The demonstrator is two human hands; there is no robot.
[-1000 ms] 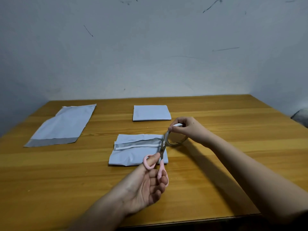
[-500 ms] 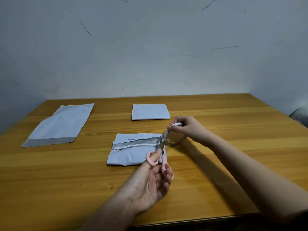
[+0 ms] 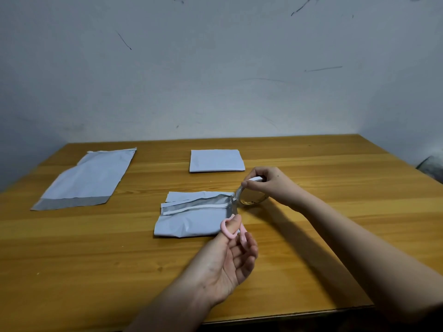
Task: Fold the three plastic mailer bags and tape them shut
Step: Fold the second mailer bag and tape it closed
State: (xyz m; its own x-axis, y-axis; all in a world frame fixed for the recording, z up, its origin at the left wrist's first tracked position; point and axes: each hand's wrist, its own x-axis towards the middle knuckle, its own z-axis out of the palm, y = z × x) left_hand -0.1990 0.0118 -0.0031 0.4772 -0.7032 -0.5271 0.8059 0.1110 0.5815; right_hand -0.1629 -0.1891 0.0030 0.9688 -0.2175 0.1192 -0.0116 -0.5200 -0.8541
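A folded white mailer bag (image 3: pixel 191 221) lies mid-table with its grey flap and a strip of tape across it. My left hand (image 3: pixel 227 257) holds pink-handled scissors (image 3: pixel 233 224), thumb through one loop, blades pointing at the tape by the bag's right edge. My right hand (image 3: pixel 271 185) grips a clear tape roll (image 3: pixel 249 197) just right of the bag, with tape stretched from roll to bag. A second, neatly folded bag (image 3: pixel 217 161) rests farther back. A third bag (image 3: pixel 88 178) lies flat and unfolded at the far left.
The wooden table (image 3: pixel 335 178) runs to a scuffed white wall behind. Its front edge is close below my arms. A grey object (image 3: pixel 434 166) shows past the table's right edge.
My left hand has brought the scissor handles together, blades closing at the tape. The view shifted slightly; my right hand stays on the roll.
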